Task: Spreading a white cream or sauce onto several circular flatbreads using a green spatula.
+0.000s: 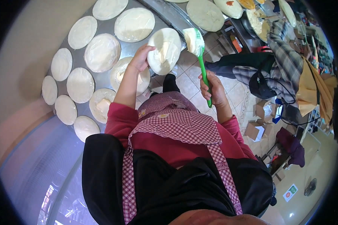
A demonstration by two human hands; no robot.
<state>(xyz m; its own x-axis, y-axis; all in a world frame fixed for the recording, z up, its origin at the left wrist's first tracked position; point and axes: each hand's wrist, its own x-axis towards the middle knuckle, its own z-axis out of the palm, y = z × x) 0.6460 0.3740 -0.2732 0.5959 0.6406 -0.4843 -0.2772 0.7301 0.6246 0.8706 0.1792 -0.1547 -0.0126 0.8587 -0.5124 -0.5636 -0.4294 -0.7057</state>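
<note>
My left hand (140, 59) is closed on the edge of a round white flatbread (169, 41), held up over the table's edge. A streak of creamy white spread lies across the middle of that flatbread. In my right hand (215, 87) is the green handle of a spatula (203, 69), pointing up and away from me. Thick white spread (193, 40) is heaped on its blade, just right of the flatbread and apart from it. Under my left forearm, another flatbread (118, 77) carries spread and is partly hidden. A smaller one (95, 103) bears a lump of spread.
Several spread-covered flatbreads (102, 52) lie on the metal table (74, 62) to my left. More flat rounds (205, 15) rest on a surface ahead. A person in a plaid shirt (283, 62) stands at right, near a pan (264, 32). Open cardboard boxes (266, 109) sit on the tiled floor.
</note>
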